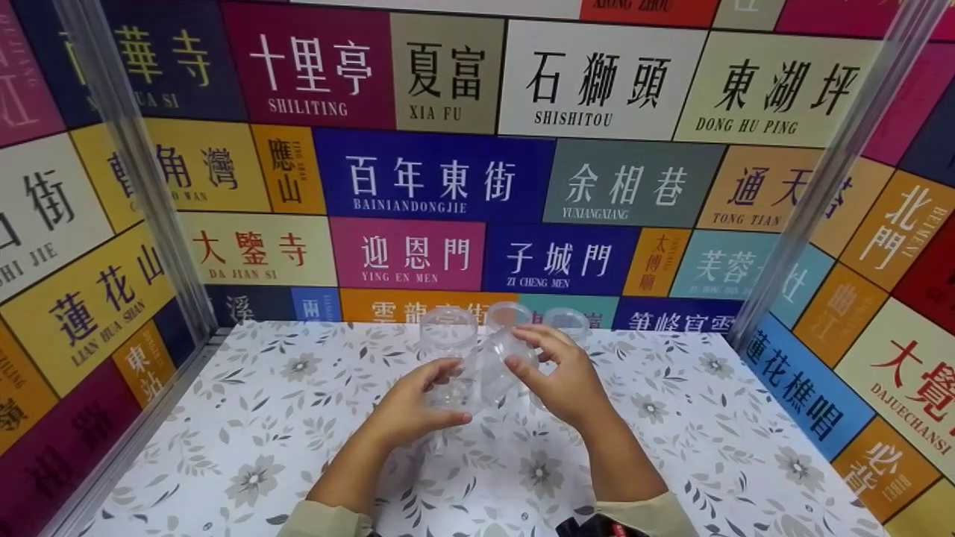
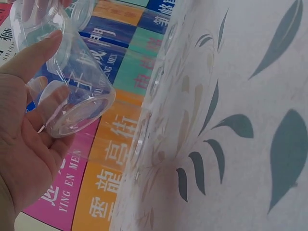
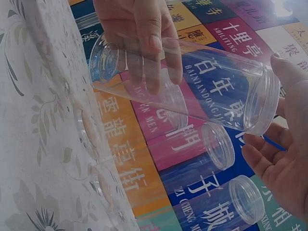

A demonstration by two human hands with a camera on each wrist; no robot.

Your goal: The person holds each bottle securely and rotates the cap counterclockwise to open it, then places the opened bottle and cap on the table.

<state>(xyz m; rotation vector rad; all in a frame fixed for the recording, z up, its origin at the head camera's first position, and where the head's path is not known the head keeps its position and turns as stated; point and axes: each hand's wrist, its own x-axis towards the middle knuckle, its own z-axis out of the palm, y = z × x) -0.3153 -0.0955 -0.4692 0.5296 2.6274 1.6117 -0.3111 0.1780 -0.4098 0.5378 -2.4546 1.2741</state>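
Observation:
My right hand (image 1: 567, 377) pinches a clear plastic jar (image 1: 503, 369) near its thick-rimmed upper end, thumb on the near side and fingers over the top. Tilted, the jar has its base pointing down toward my left hand (image 1: 418, 403). That hand is spread around the base end, its thumb and fingers apart; whether it touches the jar I cannot tell. Through the clear wall, the left fingers show in the right wrist view, behind the tilted jar (image 3: 207, 86). Another clear jar (image 1: 448, 332) stands upright just behind my left hand, with two more (image 1: 567, 322) partly hidden behind my right.
A white table (image 1: 298, 418) with a grey leaf-and-flower print lies under the hands. Colourful panels (image 1: 433, 179) with Chinese lettering rise behind it and at both sides. Clear vertical strips (image 1: 149, 171) stand at the back corners. A black object (image 1: 589, 527) shows at the bottom edge.

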